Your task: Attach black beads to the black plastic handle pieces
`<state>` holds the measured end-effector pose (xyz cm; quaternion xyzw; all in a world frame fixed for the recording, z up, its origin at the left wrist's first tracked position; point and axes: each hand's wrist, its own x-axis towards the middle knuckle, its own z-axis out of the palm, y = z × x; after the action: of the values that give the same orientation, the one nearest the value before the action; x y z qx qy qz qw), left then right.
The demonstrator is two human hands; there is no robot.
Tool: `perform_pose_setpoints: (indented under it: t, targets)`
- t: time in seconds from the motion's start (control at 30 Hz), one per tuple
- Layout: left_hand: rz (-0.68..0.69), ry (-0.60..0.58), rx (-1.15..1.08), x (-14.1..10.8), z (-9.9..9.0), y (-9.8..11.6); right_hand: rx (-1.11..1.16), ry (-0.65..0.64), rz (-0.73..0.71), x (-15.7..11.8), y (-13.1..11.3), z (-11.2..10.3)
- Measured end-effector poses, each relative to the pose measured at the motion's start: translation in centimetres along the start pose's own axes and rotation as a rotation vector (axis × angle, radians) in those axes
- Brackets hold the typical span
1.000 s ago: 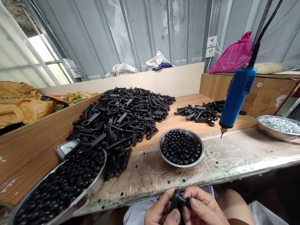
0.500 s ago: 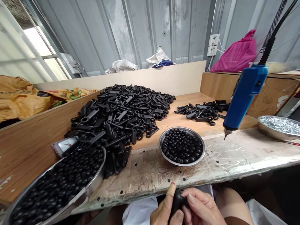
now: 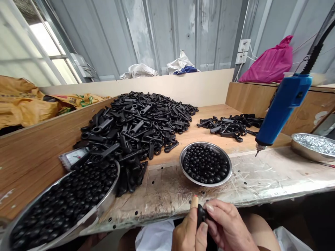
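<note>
A wooden bench (image 3: 213, 111) carries two heaps of black handles (image 3: 141, 122) and three metal bowls (image 3: 204, 184).

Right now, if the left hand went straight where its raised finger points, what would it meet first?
Probably the metal bowl of black beads; depth is unclear, so the left hand might catch the worktop's front edge first.

Passage lies between the metal bowl (image 3: 205, 184) and the hanging driver (image 3: 284, 108). The handle pile (image 3: 141, 125) obstructs rear left. Clearance behind the driver appears limited.

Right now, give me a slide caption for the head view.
Left hand and right hand grip a black part by the bench, near a bowl of black beads.
</note>
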<state>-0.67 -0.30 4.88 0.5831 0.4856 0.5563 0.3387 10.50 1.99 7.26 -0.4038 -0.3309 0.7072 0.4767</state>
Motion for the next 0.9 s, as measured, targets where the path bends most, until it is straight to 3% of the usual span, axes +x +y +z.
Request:
perform_pose_setpoints:
  t: [0.1, 0.27, 0.33, 0.47, 0.53, 0.57, 0.63, 0.73, 0.9]
  targets:
    - [0.099, 0.005, 0.048, 0.9, -0.4, 0.0, 0.165, -0.077, 0.136, 1.2, -0.6, -0.2]
    - [0.228, -0.029, 0.104, 2.5, -0.6, -0.5, 0.135, -0.103, 0.214, 2.0, -2.0, -0.1]
    - [0.271, -0.095, 0.185, 4.2, -1.0, 0.0, 0.084, -0.119, 0.168, 2.2, -3.3, 0.2]
    - [0.576, -0.319, 0.399, 10.0, -2.7, 2.1, -0.097, -0.135, -0.072, 3.7, -7.4, 0.8]
    - [0.446, -0.273, 0.698, 13.6, -3.7, 2.7, -0.235, -0.052, -0.256, 5.5, -9.8, 0.8]
    - [0.295, -0.201, 0.922, 15.4, -4.1, 2.7, -0.326, 0.026, -0.365, 6.8, -10.9, 0.6]
    - [0.159, -0.118, 1.058, 18.2, -4.6, 1.7, -0.525, 0.222, -0.555, 9.9, -12.6, -0.3]
    - [0.101, -0.175, 1.206, 20.5, -4.5, -1.0, -0.652, 0.46, -0.61, 15.2, -14.3, -3.0]
    - [0.146, -0.288, 1.318, 20.8, -4.6, -4.0, -0.785, 0.758, -0.65, 21.7, -16.3, -8.2]
